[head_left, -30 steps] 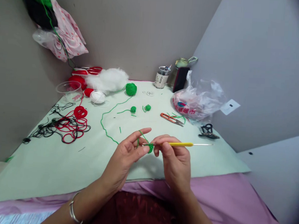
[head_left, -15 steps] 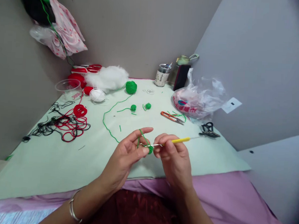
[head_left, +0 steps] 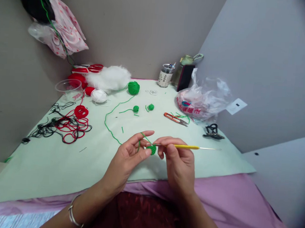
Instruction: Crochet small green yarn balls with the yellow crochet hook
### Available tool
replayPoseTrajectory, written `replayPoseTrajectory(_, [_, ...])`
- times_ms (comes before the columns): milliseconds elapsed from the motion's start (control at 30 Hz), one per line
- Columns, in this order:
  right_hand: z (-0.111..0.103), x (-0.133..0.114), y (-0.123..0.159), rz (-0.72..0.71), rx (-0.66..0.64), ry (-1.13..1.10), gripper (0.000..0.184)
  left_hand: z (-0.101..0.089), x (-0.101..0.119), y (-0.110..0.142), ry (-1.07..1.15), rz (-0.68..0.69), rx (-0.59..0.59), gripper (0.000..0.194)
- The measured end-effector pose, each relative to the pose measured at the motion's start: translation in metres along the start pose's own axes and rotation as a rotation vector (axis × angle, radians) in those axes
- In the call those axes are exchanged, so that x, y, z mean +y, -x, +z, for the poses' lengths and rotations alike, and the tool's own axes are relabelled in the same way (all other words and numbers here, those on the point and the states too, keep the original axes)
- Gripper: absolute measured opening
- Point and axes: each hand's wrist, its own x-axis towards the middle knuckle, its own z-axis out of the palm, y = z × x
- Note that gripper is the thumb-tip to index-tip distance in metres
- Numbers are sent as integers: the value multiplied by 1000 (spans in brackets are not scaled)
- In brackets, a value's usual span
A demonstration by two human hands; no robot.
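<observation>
My left hand point(head_left: 132, 152) pinches a small green crocheted piece point(head_left: 152, 149) between thumb and fingers, its index finger stretched out with green yarn point(head_left: 146, 137) looped round it. In my right hand point(head_left: 178, 157) is a crochet hook point(head_left: 186, 147) with a yellow handle, held like a pencil and lying nearly level. Its tip meets the top of the green piece; fingers partly hide that spot. The yarn runs from my left hand back across the table to a green yarn ball point(head_left: 133, 88).
Two small green crocheted balls point(head_left: 135, 109) lie mid-table. Orange thread snips point(head_left: 175, 119), a black claw clip point(head_left: 213, 131) and a plastic bag point(head_left: 202, 100) are on the right. Tangled black and red yarn point(head_left: 69, 124), white stuffing point(head_left: 110, 77) and a clear plastic cup point(head_left: 68, 86) are at left.
The crochet hook has swung to nearly level, its tip moving in close to the green piece. My right hand has shifted slightly left. My left hand keeps its grip.
</observation>
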Motion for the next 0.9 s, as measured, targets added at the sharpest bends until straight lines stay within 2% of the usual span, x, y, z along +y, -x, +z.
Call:
replayPoseTrajectory(200, [2,-5,-5,77,11,-85,25,-2,0,1,-16,26,20,39])
replayPoseTrajectory(333, [-2,-10,-1,23,-26,10,23,-4,-1,1,-86,78,44,36])
replayPoseTrajectory(400, [-4,-12,3,-73,-52,165,22,-2,-3,1,-145,112,83,34])
replayPoseTrajectory(500, [-6,-9,10,-334,-114,505,21,3,-6,2,-158,145,135,38])
replayPoseTrajectory(567, [-7,-6,14,-514,-136,702,27,5,-6,2,-51,93,114,48])
replayPoseTrajectory(633, [-6,-4,15,-582,-106,756,32,5,-5,0,96,-38,46,54])
replayPoseTrajectory(667, [-6,-4,15,-557,-66,707,30,4,-3,-1,158,-100,17,54])
replayPoseTrajectory(733, [-4,-6,11,-410,20,486,24,1,1,-3,224,-156,0,50])
replayPoseTrajectory(833, [-1,-10,4,-180,46,149,22,1,4,-3,212,-86,12,48])
replayPoseTrajectory(900, [2,-10,2,-137,2,117,20,3,3,-2,167,-41,-11,46])
